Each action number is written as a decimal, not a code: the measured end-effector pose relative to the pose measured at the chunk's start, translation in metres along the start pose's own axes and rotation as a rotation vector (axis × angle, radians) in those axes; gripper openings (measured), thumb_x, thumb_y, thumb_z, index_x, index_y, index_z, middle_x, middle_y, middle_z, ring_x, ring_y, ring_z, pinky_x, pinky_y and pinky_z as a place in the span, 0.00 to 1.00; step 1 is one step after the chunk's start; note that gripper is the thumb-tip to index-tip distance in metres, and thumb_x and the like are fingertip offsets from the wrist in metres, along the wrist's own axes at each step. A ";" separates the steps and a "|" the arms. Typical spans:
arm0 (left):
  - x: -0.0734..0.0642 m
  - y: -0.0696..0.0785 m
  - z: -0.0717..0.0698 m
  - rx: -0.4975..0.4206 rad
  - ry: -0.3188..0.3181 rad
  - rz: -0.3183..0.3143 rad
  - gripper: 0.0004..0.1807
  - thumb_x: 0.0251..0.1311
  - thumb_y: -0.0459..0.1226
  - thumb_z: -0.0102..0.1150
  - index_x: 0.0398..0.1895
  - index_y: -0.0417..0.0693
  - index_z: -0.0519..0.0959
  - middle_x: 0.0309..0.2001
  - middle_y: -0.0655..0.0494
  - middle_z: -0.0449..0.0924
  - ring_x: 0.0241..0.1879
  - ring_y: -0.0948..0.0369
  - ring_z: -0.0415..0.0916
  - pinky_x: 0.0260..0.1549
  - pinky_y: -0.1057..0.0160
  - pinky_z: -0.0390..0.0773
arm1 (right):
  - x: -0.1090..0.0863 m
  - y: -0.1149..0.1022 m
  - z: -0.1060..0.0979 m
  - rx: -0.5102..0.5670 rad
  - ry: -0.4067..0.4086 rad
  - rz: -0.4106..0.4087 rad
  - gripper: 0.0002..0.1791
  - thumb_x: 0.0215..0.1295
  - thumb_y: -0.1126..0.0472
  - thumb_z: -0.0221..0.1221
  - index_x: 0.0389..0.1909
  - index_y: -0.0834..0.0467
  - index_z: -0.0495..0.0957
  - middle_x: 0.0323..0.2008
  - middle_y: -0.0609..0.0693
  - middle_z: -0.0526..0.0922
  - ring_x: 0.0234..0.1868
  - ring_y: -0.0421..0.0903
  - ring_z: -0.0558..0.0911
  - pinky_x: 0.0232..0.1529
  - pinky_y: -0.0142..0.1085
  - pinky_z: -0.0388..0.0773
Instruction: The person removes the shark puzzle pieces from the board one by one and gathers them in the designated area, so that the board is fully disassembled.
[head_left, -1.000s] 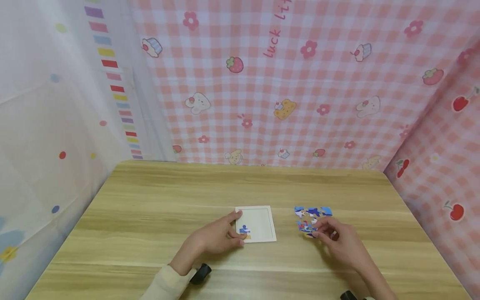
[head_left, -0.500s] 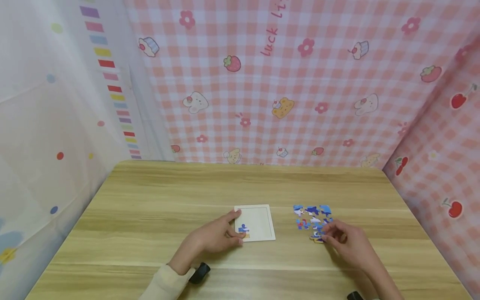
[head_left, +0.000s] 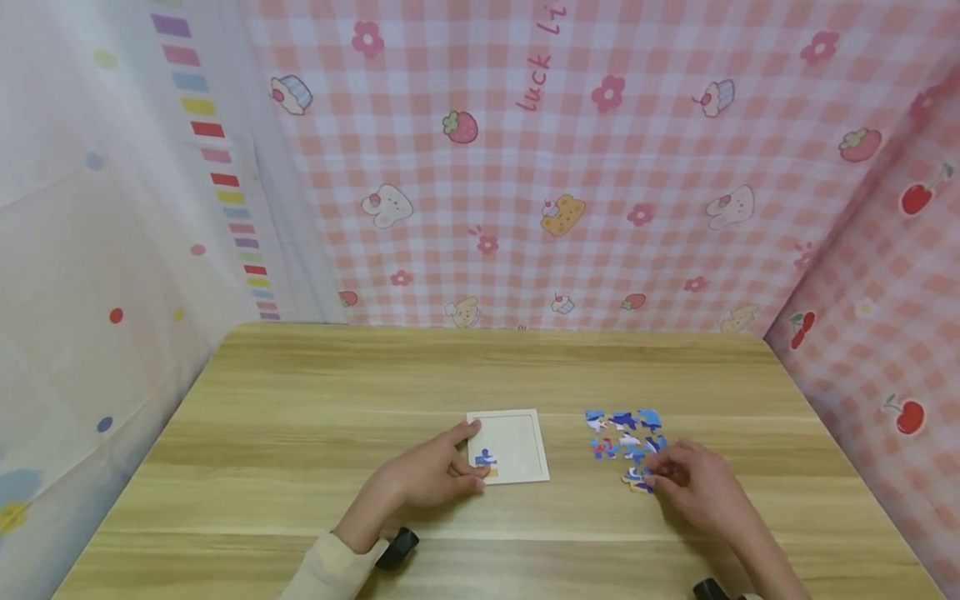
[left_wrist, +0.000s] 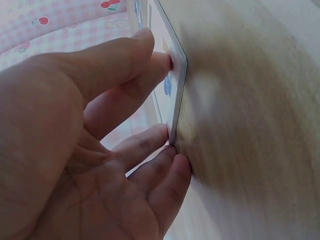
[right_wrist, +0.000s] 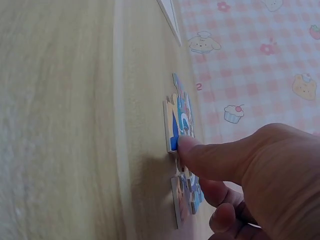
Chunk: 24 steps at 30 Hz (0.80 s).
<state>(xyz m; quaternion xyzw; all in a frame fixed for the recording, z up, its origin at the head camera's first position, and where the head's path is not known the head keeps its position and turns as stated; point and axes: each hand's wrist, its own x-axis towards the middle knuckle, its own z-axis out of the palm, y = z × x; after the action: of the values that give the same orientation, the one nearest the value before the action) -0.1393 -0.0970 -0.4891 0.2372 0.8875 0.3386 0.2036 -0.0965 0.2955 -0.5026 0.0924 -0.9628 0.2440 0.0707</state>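
A square white puzzle board [head_left: 517, 446] lies mid-table, with a few joined blue and yellow pieces [head_left: 485, 457] in its near left corner. My left hand [head_left: 431, 472] holds its left side; in the left wrist view one fingertip presses over the pieces, while others meet the edge [left_wrist: 178, 95]. To the right lies a patch of loose blue, white and red jigsaw pieces [head_left: 626, 421]. At its near right side my right hand [head_left: 693, 482] pinches a jigsaw piece with a yellow and blue border [head_left: 637, 481]. The right wrist view has the thumb [right_wrist: 189, 146] on that piece's corner.
The wood-grain table [head_left: 360, 375] reaches back to a pink checked cloth [head_left: 510, 167]. White dotted cloth [head_left: 97, 250] hangs at the left, a cherry-print cloth [head_left: 885, 375] at the right. Bare tabletop separates the board from the loose pieces.
My right hand has shifted right and slightly nearer, and the bordered piece has slid with it, uncovering more loose pieces. The left hand has stayed on the board; the head view has shifted slightly.
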 end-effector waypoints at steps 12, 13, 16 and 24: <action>0.002 -0.004 0.006 0.067 0.128 0.084 0.10 0.65 0.42 0.68 0.46 0.51 0.90 0.77 0.46 0.64 0.78 0.43 0.58 0.77 0.42 0.59 | 0.003 -0.003 -0.002 0.012 0.080 -0.131 0.09 0.55 0.62 0.75 0.29 0.45 0.85 0.27 0.34 0.78 0.28 0.28 0.71 0.28 0.28 0.72; 0.002 -0.005 0.007 0.063 0.144 0.089 0.10 0.65 0.42 0.68 0.45 0.51 0.90 0.76 0.45 0.65 0.77 0.43 0.59 0.77 0.41 0.59 | 0.004 -0.004 -0.001 0.022 0.098 -0.154 0.09 0.55 0.62 0.75 0.28 0.45 0.85 0.27 0.33 0.77 0.27 0.27 0.71 0.28 0.27 0.72; 0.003 -0.008 0.010 0.057 0.194 0.104 0.11 0.65 0.43 0.68 0.45 0.51 0.90 0.74 0.44 0.68 0.75 0.41 0.63 0.75 0.39 0.62 | 0.008 -0.011 0.002 0.059 0.128 -0.198 0.10 0.54 0.64 0.75 0.28 0.46 0.85 0.25 0.32 0.76 0.25 0.26 0.70 0.25 0.27 0.70; -0.001 -0.010 0.017 0.133 0.273 0.110 0.22 0.62 0.43 0.71 0.58 0.47 0.85 0.74 0.42 0.67 0.75 0.41 0.62 0.74 0.41 0.65 | 0.017 -0.036 0.016 0.142 0.061 -0.228 0.08 0.57 0.65 0.73 0.29 0.49 0.85 0.26 0.33 0.76 0.26 0.28 0.71 0.26 0.26 0.73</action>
<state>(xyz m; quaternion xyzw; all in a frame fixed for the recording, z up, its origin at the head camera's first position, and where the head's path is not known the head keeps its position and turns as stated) -0.1324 -0.0959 -0.5075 0.2502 0.9131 0.3187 0.0462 -0.1068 0.2543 -0.4970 0.1986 -0.9238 0.3044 0.1204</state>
